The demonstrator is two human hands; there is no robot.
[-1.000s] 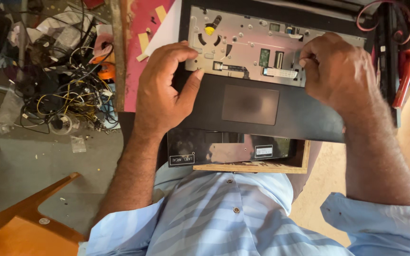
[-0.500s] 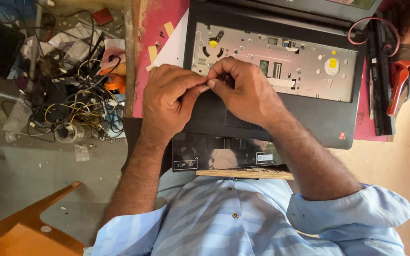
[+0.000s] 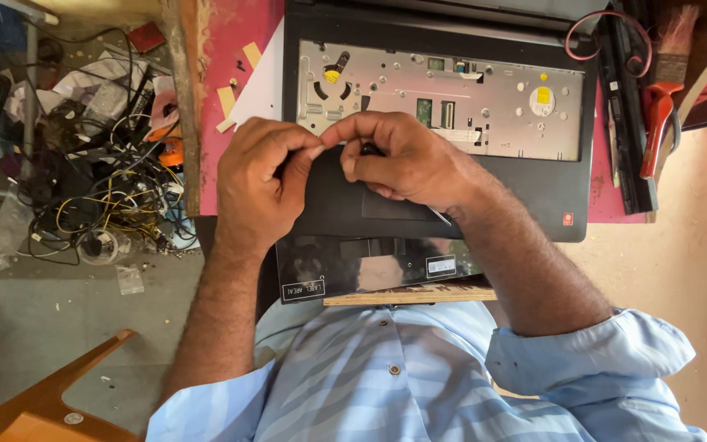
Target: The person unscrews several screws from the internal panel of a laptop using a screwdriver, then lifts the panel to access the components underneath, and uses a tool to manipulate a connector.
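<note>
Head view: two hands, left hand, right hand, one laptop.

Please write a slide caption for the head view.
Both hands, left hand and right hand, meet fingertip to fingertip above an opened laptop.

One laptop, two hands, one brush, one cable tangle.

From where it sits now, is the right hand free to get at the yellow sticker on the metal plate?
Probably yes. The right hand is over the palmrest, pinching something small with the left hand. The yellow sticker lies bare on the metal plate with nothing over it, but the fingers are busy.
</note>
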